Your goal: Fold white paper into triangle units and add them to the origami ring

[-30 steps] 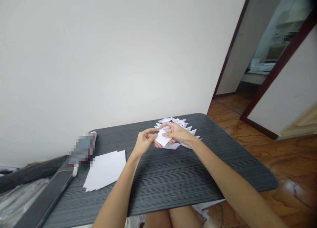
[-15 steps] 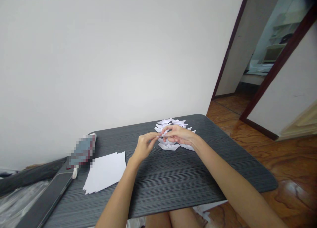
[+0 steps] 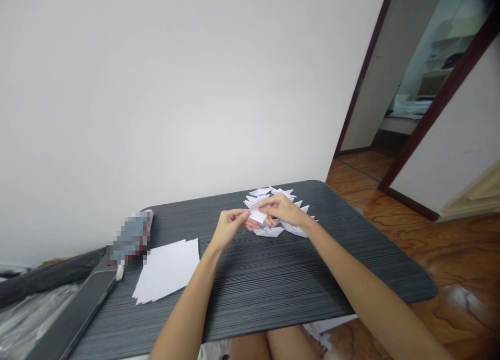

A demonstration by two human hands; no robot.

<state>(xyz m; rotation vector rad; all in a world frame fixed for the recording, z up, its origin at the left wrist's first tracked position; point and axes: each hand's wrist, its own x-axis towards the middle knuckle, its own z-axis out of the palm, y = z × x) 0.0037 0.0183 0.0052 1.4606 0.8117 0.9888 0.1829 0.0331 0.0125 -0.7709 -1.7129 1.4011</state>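
My left hand and my right hand meet above the far middle of a dark striped table. Both pinch a small folded white paper between fingertips. Just behind and under the hands lies a pile of folded white paper pieces with pointed tips. A stack of flat white sheets lies to the left of my left forearm.
A blurred-out object stands at the table's far left corner, with a dark flat device beside it. A plain white wall rises behind the table. A wooden floor and an open doorway are to the right.
The small paper showed as a broad white face, then turned edge-on, and now is a smaller folded piece between the fingertips. The hands stayed over the pile.
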